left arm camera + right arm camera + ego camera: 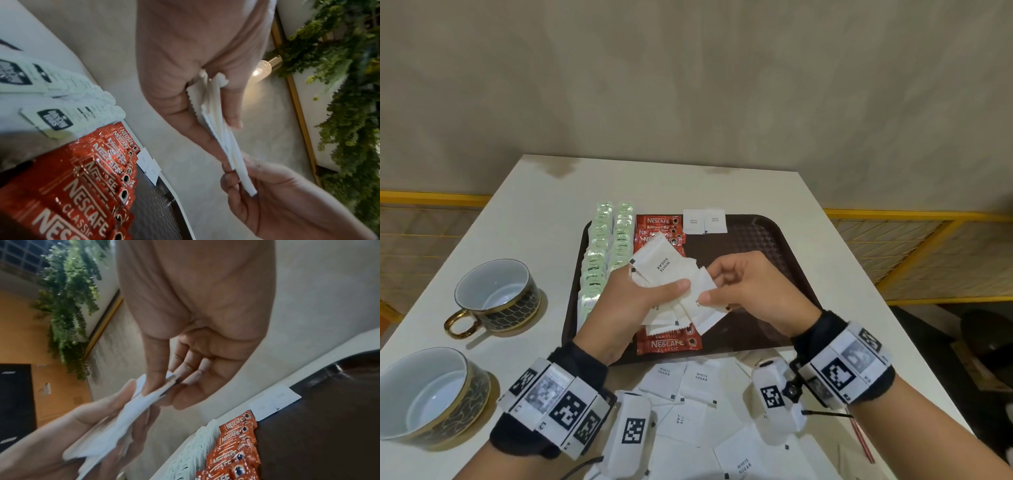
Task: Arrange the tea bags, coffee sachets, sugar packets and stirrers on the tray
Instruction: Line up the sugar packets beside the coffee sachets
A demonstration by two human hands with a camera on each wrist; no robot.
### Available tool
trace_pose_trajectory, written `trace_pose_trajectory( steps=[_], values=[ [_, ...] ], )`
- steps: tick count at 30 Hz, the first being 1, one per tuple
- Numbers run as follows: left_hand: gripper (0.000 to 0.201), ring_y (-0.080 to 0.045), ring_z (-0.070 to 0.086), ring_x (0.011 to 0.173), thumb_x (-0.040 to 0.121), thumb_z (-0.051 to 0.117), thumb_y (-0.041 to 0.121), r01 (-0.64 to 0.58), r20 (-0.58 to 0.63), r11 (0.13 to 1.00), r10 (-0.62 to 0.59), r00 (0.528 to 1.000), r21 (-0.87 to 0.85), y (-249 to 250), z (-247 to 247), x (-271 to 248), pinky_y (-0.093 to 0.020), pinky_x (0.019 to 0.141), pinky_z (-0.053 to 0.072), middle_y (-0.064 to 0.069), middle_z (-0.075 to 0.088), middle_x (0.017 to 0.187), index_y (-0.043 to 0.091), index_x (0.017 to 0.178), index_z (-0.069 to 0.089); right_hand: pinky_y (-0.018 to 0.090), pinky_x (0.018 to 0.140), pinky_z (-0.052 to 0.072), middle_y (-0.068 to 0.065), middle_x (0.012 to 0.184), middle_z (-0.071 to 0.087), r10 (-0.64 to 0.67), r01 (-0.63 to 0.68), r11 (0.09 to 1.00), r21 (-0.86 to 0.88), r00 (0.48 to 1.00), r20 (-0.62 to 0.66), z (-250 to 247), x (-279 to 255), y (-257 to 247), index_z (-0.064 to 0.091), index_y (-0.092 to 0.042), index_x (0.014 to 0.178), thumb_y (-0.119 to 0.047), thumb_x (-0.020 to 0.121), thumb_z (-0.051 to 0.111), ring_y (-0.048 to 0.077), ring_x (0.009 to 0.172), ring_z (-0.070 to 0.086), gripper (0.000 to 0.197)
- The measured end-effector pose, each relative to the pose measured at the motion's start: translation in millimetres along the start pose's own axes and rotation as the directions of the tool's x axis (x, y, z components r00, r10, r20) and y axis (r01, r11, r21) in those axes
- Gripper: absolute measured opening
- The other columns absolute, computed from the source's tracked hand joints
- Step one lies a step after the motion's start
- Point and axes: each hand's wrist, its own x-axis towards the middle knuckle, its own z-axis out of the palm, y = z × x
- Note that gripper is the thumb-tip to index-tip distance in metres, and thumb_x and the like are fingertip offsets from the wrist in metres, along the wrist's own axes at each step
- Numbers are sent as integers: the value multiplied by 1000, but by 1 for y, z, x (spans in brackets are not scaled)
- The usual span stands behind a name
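Observation:
Above the dark brown tray (763, 236), my left hand (633, 301) grips a fanned stack of white sugar packets (664, 270) (218, 129) (115, 431). My right hand (736, 291) pinches one packet (705, 308) at the stack's right edge between thumb and forefinger (156, 378). On the tray lie two rows of pale green tea bags (602, 253) (61, 91), a row of red coffee sachets (664, 226) (98, 175) (236, 451), and two sugar packets (704, 221) side by side at the far rim. No stirrers are plainly seen.
Several loose sugar packets (688, 407) lie on the white table (534, 212) near its front edge. Two dark patterned cups (496, 298) (428, 397) with gold rims stand to the left. A thin red-striped stick (861, 438) lies at the right front.

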Motion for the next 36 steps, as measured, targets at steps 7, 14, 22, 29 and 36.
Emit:
trace_pose_trajectory(
  steps=[7, 14, 22, 29, 36],
  values=[
    [37, -21, 73, 89, 82, 71, 10, 51, -155, 981, -80, 985, -185, -10, -14, 10, -33, 62, 59, -7, 74, 107, 15, 118, 66, 23, 55, 56, 12, 94, 70, 227, -184, 969, 165, 926, -300, -38, 72, 19, 59, -7, 84, -2, 85, 70, 20, 78, 69, 12],
    [35, -22, 74, 87, 79, 72, 13, 57, -167, 978, -91, 982, -202, -20, -22, 9, -38, 67, 59, -5, 76, 101, 18, 114, 68, 35, 77, 60, 9, 104, 58, 379, -358, 925, 126, 849, -367, -55, 185, 55, 52, -19, 78, -8, 87, 67, 21, 91, 61, 21],
    [39, -26, 73, 93, 80, 71, 13, 52, -156, 970, -91, 984, -236, -21, -25, 13, -47, 81, 57, -5, 75, 106, 19, 118, 67, 35, 77, 60, 12, 110, 61, 394, -431, 902, -3, 828, -398, -59, 215, 74, 57, -3, 123, -8, 85, 69, 21, 89, 63, 40],
    [43, -24, 74, 89, 73, 72, 13, 61, -162, 969, -102, 982, -240, -25, -23, 15, -32, 63, 59, -6, 76, 102, 15, 116, 68, 29, 81, 54, 11, 96, 70, 274, -416, 903, -107, 749, -604, -51, 215, 77, 62, -8, 78, -11, 74, 83, 24, 94, 66, 22],
    [47, -24, 74, 88, 72, 72, 15, 61, -146, 963, -102, 984, -261, -23, -25, 12, -32, 60, 59, -7, 76, 102, 16, 118, 67, 19, 40, 48, 8, 63, 57, 420, -386, 907, 172, 784, -457, -93, 203, 72, 57, -7, 64, 6, 77, 76, 17, 57, 55, 26]
  ],
)
